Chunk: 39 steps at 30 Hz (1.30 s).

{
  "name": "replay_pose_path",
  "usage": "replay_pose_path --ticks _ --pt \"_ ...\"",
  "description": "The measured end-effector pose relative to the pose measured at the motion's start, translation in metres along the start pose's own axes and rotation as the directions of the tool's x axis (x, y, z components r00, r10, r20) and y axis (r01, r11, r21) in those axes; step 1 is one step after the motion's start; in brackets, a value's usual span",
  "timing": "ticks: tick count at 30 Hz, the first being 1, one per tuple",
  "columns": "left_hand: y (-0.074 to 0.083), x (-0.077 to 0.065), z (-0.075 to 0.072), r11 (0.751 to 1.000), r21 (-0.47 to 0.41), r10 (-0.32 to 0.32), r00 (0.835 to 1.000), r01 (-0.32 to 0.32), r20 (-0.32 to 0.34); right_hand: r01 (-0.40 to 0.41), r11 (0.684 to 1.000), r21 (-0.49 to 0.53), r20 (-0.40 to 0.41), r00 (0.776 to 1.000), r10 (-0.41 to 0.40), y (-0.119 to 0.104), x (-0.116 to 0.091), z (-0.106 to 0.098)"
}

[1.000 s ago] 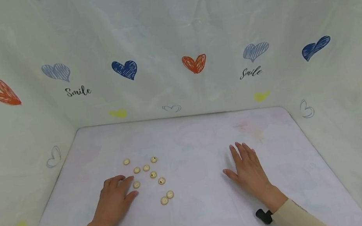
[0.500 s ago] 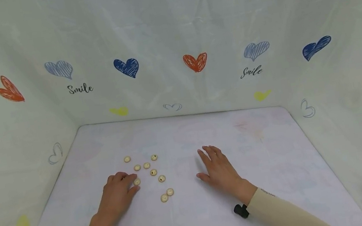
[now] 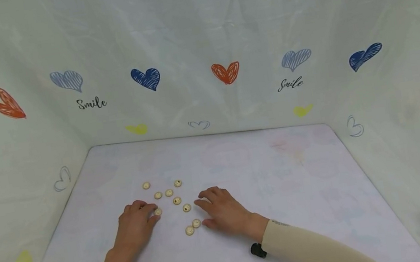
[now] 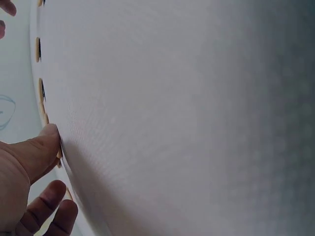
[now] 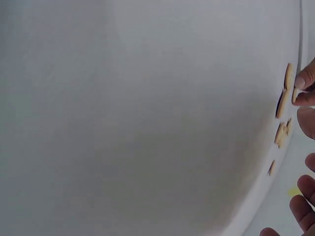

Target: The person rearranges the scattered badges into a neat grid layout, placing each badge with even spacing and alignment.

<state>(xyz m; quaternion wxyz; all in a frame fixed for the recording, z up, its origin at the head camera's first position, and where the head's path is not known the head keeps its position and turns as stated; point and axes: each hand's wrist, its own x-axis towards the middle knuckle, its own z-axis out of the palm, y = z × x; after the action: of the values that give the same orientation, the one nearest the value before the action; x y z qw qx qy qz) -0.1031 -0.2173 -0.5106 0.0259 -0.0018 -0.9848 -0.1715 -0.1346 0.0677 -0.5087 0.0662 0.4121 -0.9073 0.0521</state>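
Note:
Several small round wooden discs, rimmed like buttons, lie on the table. My left hand pinches the leftmost near disc between thumb and index finger. In the left wrist view its thumb sits against that disc's edge. My right hand is just right of the group, fingers spread and slightly bent, holding nothing. Nearest to its thumb is one disc of a touching pair; the other disc is beside it. A disc with a dark spot lies left of its index finger.
More discs lie farther back, among them a back-left disc and a back-right one. The pale table is enclosed by a white curtain printed with hearts and "Smile".
My right hand has moved left across the table to the discs. The left hand's thumb and index finger have closed round the disc beside them. The discs look unmoved.

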Motion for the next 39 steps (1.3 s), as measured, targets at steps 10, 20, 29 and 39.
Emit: replay_pose_path --ticks 10,20,29,39 --pt "0.001 0.002 0.002 0.999 -0.053 -0.016 1.0 0.015 -0.026 0.055 0.998 0.009 0.032 0.998 -0.055 -0.011 0.009 0.008" --pt "0.004 0.004 0.003 0.997 -0.073 -0.037 0.999 0.036 -0.007 0.032 0.999 0.029 0.043 0.998 -0.034 -0.014 0.01 0.011" --pt "0.006 0.005 0.002 0.997 -0.068 -0.044 0.999 0.044 0.003 0.012 1.0 0.007 0.047 0.999 -0.013 -0.015 0.01 0.012" --pt "0.006 0.004 0.002 0.997 -0.059 -0.05 0.999 0.051 0.018 -0.022 0.997 0.071 0.1 0.995 0.015 -0.015 0.014 0.012"
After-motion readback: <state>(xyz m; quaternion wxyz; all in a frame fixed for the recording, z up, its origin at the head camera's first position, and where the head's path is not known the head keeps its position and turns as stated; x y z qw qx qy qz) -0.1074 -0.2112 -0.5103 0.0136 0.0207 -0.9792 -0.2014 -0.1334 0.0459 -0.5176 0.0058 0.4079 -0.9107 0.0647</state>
